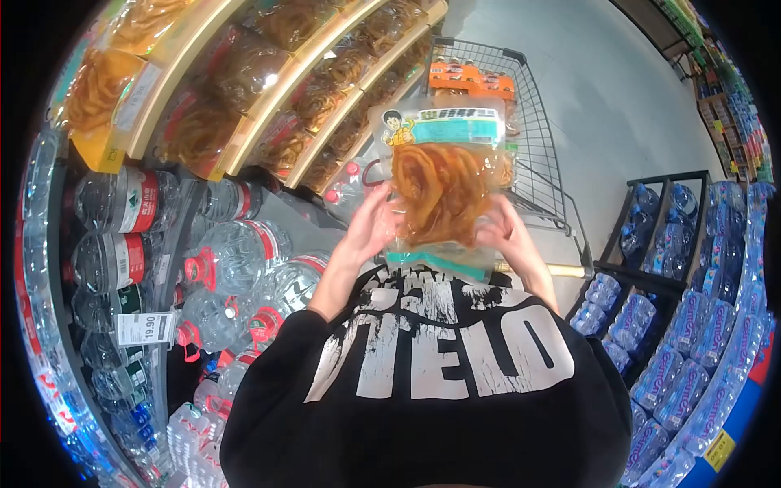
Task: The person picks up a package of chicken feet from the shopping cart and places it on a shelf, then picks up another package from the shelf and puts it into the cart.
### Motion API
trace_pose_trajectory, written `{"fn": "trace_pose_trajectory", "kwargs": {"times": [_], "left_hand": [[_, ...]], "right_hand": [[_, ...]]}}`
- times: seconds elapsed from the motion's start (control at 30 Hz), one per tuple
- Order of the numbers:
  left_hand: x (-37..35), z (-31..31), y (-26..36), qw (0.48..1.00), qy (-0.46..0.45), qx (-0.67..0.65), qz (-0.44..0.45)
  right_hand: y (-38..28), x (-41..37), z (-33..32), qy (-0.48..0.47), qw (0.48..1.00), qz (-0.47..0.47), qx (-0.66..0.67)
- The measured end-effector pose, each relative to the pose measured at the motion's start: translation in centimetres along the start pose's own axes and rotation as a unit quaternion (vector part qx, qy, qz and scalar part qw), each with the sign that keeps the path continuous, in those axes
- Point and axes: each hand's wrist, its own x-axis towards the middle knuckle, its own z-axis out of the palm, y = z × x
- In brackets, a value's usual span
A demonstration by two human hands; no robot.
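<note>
Supermarket aisle. Tiered shelves (268, 89) of bagged fried snacks stand above rows of large water jugs (236, 252) with a printed price tag (145, 328). A wire shopping cart (537, 138) stands on the grey floor (618, 98), and shrink-wrapped bottled-water packs (691, 358) fill the opposite rack (651, 180).

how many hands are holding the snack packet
2: left hand on the left edge of the snack packet, right hand on its right edge. No other hands show.
</note>
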Motion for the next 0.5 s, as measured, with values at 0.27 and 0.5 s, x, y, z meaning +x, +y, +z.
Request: {"fn": "trace_pose_trajectory", "kwargs": {"times": [0.27, 0.5], "left_hand": [[1.2, 2.8, 0.5, 0.968, -0.167, -0.181, -0.055], [2.2, 3.1, -3.0, 0.774, -0.355, -0.505, -0.142]], "right_hand": [[-6.5, 2.3, 5.3, -0.531, 0.823, -0.203, 0.016], [-5.5, 2.0, 6.3, -0.566, 0.804, -0.175, 0.052]]}}
